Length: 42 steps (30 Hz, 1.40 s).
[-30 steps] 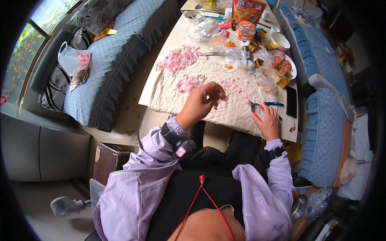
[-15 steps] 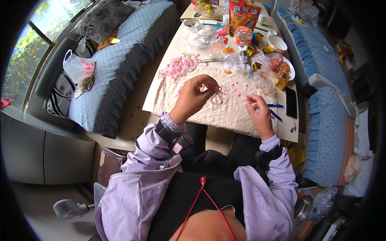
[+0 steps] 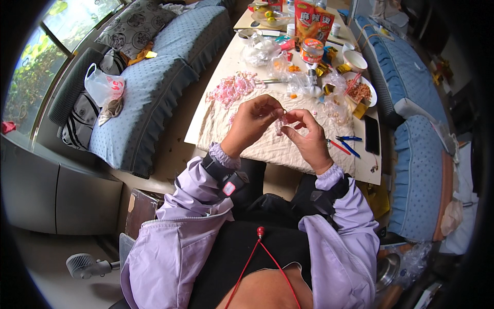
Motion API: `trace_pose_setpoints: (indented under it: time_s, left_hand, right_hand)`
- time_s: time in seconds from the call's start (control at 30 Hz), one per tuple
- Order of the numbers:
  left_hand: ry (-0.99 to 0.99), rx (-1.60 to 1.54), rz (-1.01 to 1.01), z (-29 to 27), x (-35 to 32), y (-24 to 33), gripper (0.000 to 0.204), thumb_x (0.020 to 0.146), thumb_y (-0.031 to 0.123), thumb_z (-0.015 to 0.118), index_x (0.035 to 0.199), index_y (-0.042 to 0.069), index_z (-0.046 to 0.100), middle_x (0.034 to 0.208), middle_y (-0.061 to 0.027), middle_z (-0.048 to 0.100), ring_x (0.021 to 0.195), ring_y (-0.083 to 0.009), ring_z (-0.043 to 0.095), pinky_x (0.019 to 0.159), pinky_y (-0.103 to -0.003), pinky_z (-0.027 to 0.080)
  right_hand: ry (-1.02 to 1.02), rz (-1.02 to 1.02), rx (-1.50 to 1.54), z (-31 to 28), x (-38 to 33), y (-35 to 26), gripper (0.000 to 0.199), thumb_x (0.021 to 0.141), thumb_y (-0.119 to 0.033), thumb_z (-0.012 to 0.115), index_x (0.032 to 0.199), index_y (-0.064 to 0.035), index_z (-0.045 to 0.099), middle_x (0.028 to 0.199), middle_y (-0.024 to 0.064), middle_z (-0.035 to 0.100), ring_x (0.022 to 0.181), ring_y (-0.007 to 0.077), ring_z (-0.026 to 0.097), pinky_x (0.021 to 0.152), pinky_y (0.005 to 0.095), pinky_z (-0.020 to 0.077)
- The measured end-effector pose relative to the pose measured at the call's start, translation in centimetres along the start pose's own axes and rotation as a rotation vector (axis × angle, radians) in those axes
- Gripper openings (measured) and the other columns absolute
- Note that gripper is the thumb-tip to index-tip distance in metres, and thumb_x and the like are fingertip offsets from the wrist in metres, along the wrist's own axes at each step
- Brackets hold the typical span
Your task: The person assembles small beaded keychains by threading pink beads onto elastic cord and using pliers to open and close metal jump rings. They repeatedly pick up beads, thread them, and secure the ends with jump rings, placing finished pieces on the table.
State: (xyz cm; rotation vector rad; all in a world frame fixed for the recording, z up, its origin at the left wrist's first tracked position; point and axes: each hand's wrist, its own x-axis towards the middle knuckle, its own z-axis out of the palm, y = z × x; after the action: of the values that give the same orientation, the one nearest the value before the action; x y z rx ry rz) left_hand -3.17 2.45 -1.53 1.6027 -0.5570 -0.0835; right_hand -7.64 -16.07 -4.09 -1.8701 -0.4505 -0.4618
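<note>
Over the cream cloth (image 3: 231, 141) on the table, my two hands meet fingertip to fingertip. My left hand (image 3: 254, 121) is closed in a pinch on a strand of pink beads (image 3: 279, 126), which hangs below the fingertips. A small dark loop shows at its tip. Thumb and forefinger of my right hand (image 3: 307, 135) are pinched close against the same spot; whatever they hold is too small to make out. Behind my left hand lies a heap of pink beaded strands (image 3: 234, 88). Loose pink beads are partly hidden behind my hands.
Right of my right hand lie blue-handled pliers (image 3: 350, 146), a red-handled tool (image 3: 338, 146) and a black phone (image 3: 371, 135). Farther back are plastic bags (image 3: 260, 51), an orange-lidded jar (image 3: 312, 50), a red pouch (image 3: 314, 23), a plate of peanuts (image 3: 369, 91) and a white bowl (image 3: 355, 60).
My right hand has moved left and up from beside the pliers to meet my left hand at the bead strand. My left hand has stayed nearly in place, still pinching.
</note>
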Motion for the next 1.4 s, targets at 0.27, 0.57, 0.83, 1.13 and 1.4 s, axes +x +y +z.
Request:
trace_pose_setpoints:
  time_s: [0.27,0.57,0.83,1.13,1.4]
  left_hand:
    - [0.027,0.086,0.052,0.0,0.1,0.2,0.011,0.094,0.009,0.067,0.098,0.000,0.063,0.089,-0.0023,0.068,0.085,-0.0081,0.064,0.076,-0.024,0.052]
    - [0.048,0.159,0.116,0.2,0.4,0.9,0.014,0.092,0.013,0.071,0.092,0.000,0.067,0.084,-0.0030,0.069,0.081,-0.0087,0.063,0.073,-0.025,0.051]
    - [0.007,0.023,0.017,0.0,0.3,1.3,0.012,0.090,0.009,0.070,0.089,-0.002,0.067,0.083,-0.0046,0.069,0.078,-0.0094,0.064,0.072,-0.025,0.052]
    - [0.037,0.025,0.005,0.1,0.2,1.7,0.014,0.089,0.011,0.073,0.091,-0.002,0.068,0.082,-0.0035,0.070,0.076,-0.0073,0.061,0.068,-0.024,0.050]
    - [0.043,-0.047,-0.037,0.3,0.1,1.5,0.012,0.090,0.010,0.072,0.091,-0.001,0.068,0.084,-0.0034,0.070,0.077,-0.0075,0.062,0.069,-0.023,0.050]
  right_hand:
    - [0.067,0.044,-0.069,0.3,0.3,-0.1,0.017,0.090,-0.016,0.071,0.101,-0.0055,0.064,0.092,0.0049,0.070,0.080,0.0164,0.064,0.069,0.0297,0.0483]
    - [-0.072,0.158,0.221,0.0,0.7,0.1,0.013,0.100,-0.012,0.057,0.103,-0.0002,0.061,0.089,0.0047,0.067,0.078,0.0088,0.062,0.073,0.0244,0.0496]
    - [-0.174,0.202,0.329,-0.6,1.2,1.2,0.014,0.101,-0.009,0.052,0.105,0.0025,0.060,0.088,0.0042,0.066,0.080,0.0093,0.061,0.075,0.0253,0.0504]
    - [-0.078,0.110,0.001,-2.6,2.2,-1.6,0.015,0.100,-0.015,0.058,0.105,-0.0023,0.063,0.091,0.0000,0.063,0.081,0.0056,0.055,0.076,0.0227,0.0465]
    - [-0.114,0.149,0.122,-2.1,2.4,-1.5,0.015,0.099,-0.012,0.058,0.110,-0.0017,0.061,0.101,0.0017,0.065,0.093,0.0069,0.059,0.084,0.0225,0.0470]
